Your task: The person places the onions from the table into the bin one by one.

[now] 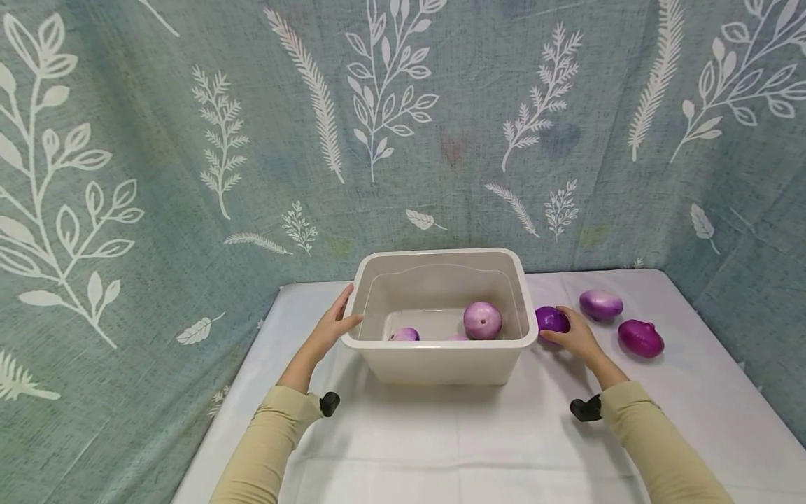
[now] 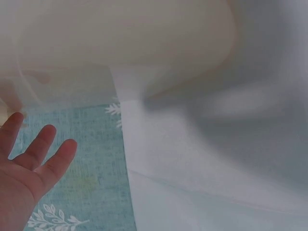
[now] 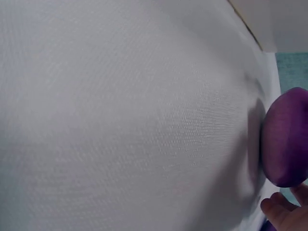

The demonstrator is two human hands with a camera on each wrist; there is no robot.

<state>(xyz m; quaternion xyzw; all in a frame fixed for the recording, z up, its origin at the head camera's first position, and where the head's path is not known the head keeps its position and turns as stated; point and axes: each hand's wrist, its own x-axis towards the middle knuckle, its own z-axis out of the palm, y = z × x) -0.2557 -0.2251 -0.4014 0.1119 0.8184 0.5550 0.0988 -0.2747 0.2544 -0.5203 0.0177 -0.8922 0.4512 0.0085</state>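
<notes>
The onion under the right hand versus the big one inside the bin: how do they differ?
The held onion is deep, even purple; the bin onion is pale pink-purple with whitish patches. The held onion lies on the table beside the bin with the right hand on it; the bin onion sits untouched inside. Both are roundish.

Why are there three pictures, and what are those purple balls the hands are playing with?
It is one moment seen by three cameras on a person. The big picture comes from a camera on the head, looking down at a table with a white cloth. The blurry ones come from cameras on each wrist. The purple things look like onions. The left hand rests on the side of a white tub, which has a pale onion and smaller pieces inside. The right hand holds a dark purple onion beside the tub; the right wrist camera shows it up close. Two more onions lie on the cloth.
</notes>
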